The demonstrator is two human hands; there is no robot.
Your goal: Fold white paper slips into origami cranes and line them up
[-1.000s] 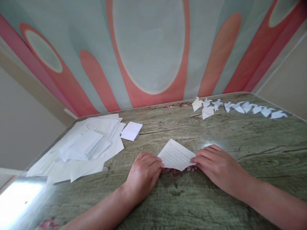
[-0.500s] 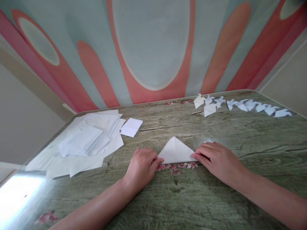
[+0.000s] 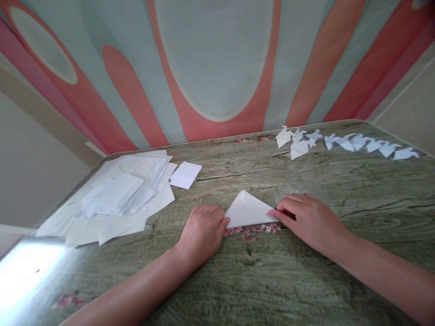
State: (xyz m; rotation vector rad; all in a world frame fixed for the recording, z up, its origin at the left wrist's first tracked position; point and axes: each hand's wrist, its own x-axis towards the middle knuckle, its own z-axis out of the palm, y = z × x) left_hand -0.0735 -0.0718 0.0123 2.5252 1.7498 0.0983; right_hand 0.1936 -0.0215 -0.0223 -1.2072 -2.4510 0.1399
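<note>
In the head view, a white paper sheet folded into a flat triangle lies on a green-grey wood-grain tabletop, just below the centre of the picture. Its peak points to twelve o'clock and its long edge runs along the near side, beside a printed strip of small pink and white flowers.

The bare left hand is at the triangle's eight o'clock corner, thumb and curled fingers close together at the tip of the paper; whether they pinch it or only press on it, I cannot tell. The bare right hand is at the four o'clock corner, with thumb and forefinger pinching the paper's tip and the other fingers bent.

At ten o'clock from the triangle, a small stack of folded white paper squares lies just beside a broad, loose pile of white paper sheets, which spreads toward nine o'clock with its sheets overlapping at many angles.

Toward one and two o'clock, near the far edge of the tabletop, a row of small folded white paper birds extends to the right; the leftmost one looks creamier than the others. Beyond the far edge stands a wall covering with coral-red and grey-blue rounded shapes.
</note>
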